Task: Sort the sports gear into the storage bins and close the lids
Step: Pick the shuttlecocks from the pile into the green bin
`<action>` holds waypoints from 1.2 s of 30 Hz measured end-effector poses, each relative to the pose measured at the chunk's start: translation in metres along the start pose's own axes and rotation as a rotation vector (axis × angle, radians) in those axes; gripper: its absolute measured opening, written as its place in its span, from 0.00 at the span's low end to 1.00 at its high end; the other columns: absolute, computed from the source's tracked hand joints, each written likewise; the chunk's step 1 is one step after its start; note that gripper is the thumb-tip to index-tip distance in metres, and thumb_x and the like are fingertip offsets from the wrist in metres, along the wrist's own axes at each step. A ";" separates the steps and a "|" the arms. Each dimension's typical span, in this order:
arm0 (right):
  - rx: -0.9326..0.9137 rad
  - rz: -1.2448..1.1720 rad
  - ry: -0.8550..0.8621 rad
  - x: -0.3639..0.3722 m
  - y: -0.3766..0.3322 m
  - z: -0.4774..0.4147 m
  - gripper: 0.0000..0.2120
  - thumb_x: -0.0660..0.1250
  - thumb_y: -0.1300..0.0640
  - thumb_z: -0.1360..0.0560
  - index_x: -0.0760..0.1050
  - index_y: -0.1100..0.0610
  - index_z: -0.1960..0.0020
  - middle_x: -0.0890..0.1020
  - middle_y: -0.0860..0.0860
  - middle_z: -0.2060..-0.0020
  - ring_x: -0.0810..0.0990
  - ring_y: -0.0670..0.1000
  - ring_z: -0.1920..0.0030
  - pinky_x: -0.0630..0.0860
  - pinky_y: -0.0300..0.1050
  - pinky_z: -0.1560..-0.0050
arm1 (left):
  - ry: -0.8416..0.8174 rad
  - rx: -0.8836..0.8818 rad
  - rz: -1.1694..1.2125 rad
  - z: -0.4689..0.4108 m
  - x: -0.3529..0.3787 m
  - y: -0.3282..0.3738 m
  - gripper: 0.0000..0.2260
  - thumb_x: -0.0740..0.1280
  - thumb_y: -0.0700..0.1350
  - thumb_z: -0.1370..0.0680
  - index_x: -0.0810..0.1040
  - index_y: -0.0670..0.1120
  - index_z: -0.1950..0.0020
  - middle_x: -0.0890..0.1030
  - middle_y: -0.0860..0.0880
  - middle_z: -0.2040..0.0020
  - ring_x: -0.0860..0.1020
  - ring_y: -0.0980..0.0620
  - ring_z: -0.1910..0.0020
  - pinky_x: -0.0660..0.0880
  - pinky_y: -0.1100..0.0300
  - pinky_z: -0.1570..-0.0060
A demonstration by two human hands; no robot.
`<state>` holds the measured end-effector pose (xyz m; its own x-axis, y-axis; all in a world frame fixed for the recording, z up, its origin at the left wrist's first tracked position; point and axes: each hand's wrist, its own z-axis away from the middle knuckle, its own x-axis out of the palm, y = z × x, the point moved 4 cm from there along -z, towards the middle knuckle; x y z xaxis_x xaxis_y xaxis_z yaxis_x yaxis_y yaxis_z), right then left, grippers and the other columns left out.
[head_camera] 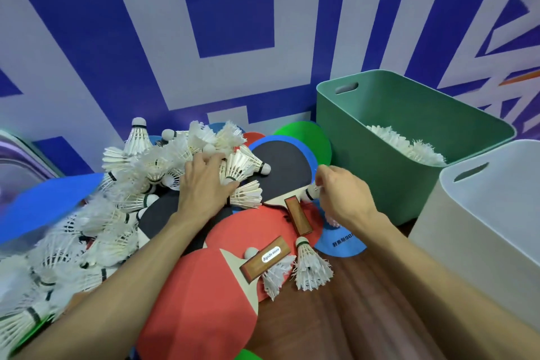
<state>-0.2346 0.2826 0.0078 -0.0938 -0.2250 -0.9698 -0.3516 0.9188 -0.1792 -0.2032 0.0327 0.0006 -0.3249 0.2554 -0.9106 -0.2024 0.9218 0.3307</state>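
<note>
We put the task at an early stage; the green bin has some binned shuttlecocks showing inside, but the heap of shuttlecocks left of it is large and spills toward the near left edge of the view; the paddles lie mixed under and beside the heap, a black paddle at the back close to the green bin, a red paddle nearest us, and none in a bin that we can see; the white bin stands just right of the green one, its inside hidden from this angle, so we cannot say what it holds; neither bin has a lid on, and a blurred blue sheet at far left may be a lid or another paddle, too smeared to call; the right hand hovers by the black paddle's handle, fingers curled, pinching the held shuttlecock with its cork poking out left of the fingers; the left hand lies palm down on the heap, fingertips sunk among feathers, and we cannot tell whether it has closed on one; two loose shuttlecocks sit on the wooden surface by the red paddle's handle; left to do, as we judge it: most shuttlecocks, all paddles, both lids.
</note>
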 end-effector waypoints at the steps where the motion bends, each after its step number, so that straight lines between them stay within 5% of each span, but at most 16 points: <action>1: -0.035 -0.048 0.025 -0.003 -0.005 -0.002 0.10 0.59 0.63 0.28 0.70 0.56 0.47 0.78 0.53 0.50 0.76 0.59 0.50 0.67 0.47 0.61 | -0.031 -0.011 0.037 0.000 -0.001 -0.004 0.28 0.72 0.53 0.28 0.68 0.51 0.31 0.69 0.44 0.37 0.66 0.43 0.37 0.66 0.50 0.39; 5: -0.114 -0.238 0.103 -0.016 -0.021 -0.004 0.11 0.58 0.62 0.25 0.66 0.54 0.43 0.79 0.53 0.58 0.75 0.61 0.60 0.67 0.48 0.67 | -0.115 -0.014 0.197 0.004 -0.007 -0.016 0.28 0.73 0.52 0.29 0.68 0.52 0.31 0.73 0.45 0.40 0.69 0.45 0.37 0.67 0.52 0.43; 10: -0.120 -0.379 0.162 -0.044 -0.029 -0.001 0.15 0.60 0.59 0.24 0.65 0.52 0.38 0.81 0.51 0.63 0.77 0.57 0.62 0.75 0.53 0.64 | 0.002 -0.059 0.220 0.014 -0.029 -0.012 0.29 0.72 0.37 0.32 0.69 0.46 0.32 0.76 0.44 0.41 0.72 0.45 0.39 0.68 0.53 0.42; 15: -0.137 -0.408 0.217 -0.075 -0.026 0.006 0.07 0.65 0.57 0.26 0.79 0.55 0.49 0.84 0.50 0.58 0.81 0.53 0.56 0.78 0.52 0.55 | 0.070 -0.038 0.244 0.024 -0.054 0.016 0.29 0.72 0.40 0.34 0.71 0.46 0.33 0.74 0.45 0.41 0.71 0.46 0.38 0.67 0.55 0.40; 21: -0.225 -0.464 0.328 -0.128 -0.012 0.024 0.03 0.68 0.60 0.26 0.80 0.57 0.56 0.83 0.49 0.64 0.78 0.48 0.64 0.73 0.39 0.59 | 0.138 0.086 0.435 0.027 -0.094 0.090 0.26 0.72 0.42 0.33 0.73 0.48 0.36 0.73 0.51 0.47 0.73 0.53 0.46 0.66 0.63 0.49; 29: 0.030 -0.458 0.581 -0.179 0.075 0.023 0.05 0.67 0.58 0.24 0.80 0.59 0.51 0.81 0.47 0.63 0.79 0.47 0.61 0.76 0.40 0.55 | 0.063 0.206 0.786 0.001 -0.080 0.195 0.19 0.71 0.41 0.30 0.74 0.50 0.41 0.78 0.52 0.48 0.76 0.59 0.54 0.71 0.70 0.56; 36: 0.229 -0.360 0.510 -0.156 0.128 0.007 0.09 0.65 0.59 0.23 0.79 0.59 0.45 0.83 0.53 0.52 0.79 0.48 0.56 0.76 0.39 0.53 | -0.055 0.219 0.845 -0.035 -0.026 0.259 0.22 0.71 0.43 0.28 0.71 0.48 0.35 0.76 0.51 0.47 0.76 0.54 0.53 0.72 0.64 0.54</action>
<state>-0.2588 0.4381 0.1353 -0.4563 -0.6041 -0.6533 -0.2419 0.7908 -0.5623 -0.2797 0.2547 0.1182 -0.2399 0.8871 -0.3944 0.2700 0.4512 0.8506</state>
